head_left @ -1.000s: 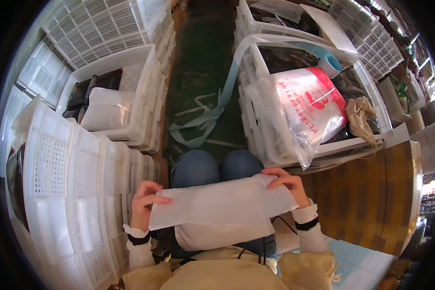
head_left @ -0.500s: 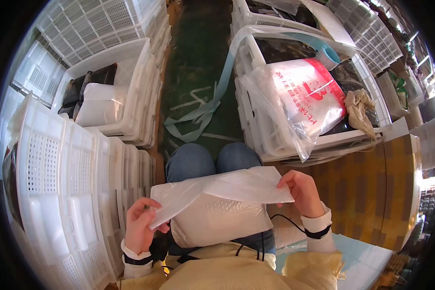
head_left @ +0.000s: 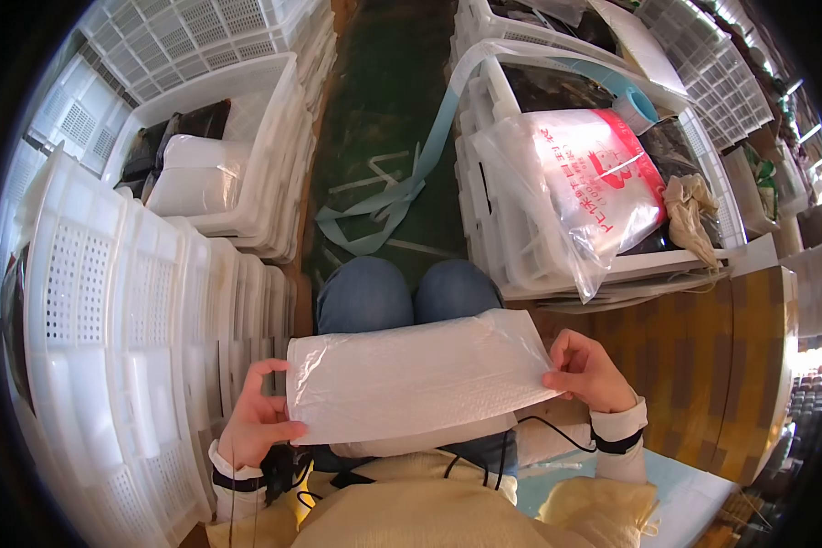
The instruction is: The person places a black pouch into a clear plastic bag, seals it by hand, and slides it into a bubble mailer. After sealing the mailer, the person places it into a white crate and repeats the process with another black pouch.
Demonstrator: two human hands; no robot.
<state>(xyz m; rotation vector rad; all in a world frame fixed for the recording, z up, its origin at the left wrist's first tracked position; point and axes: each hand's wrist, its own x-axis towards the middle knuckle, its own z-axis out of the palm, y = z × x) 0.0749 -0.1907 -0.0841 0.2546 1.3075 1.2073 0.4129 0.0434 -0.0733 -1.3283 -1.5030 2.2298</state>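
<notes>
Stretching across the lap, a white plastic sheet (head_left: 411, 374) is held by both hands. Its right end is pinched between the thumb and bent fingers of the right hand (head_left: 595, 373). Its lower left corner is gripped under the thumb of the left hand (head_left: 260, 416), whose forefinger is spread wide toward the upper corner; the remaining fingers are partly hidden. Below the near edge, a pale layer (head_left: 420, 442) is partly exposed. The denim-clad knees (head_left: 365, 297) are seen just beyond. To the left, white crates (head_left: 155, 292) are stacked; to the right, a red-printed clear bag (head_left: 598, 173) is laid on a filled crate, near a roll of light-blue tape (head_left: 635, 111).
</notes>
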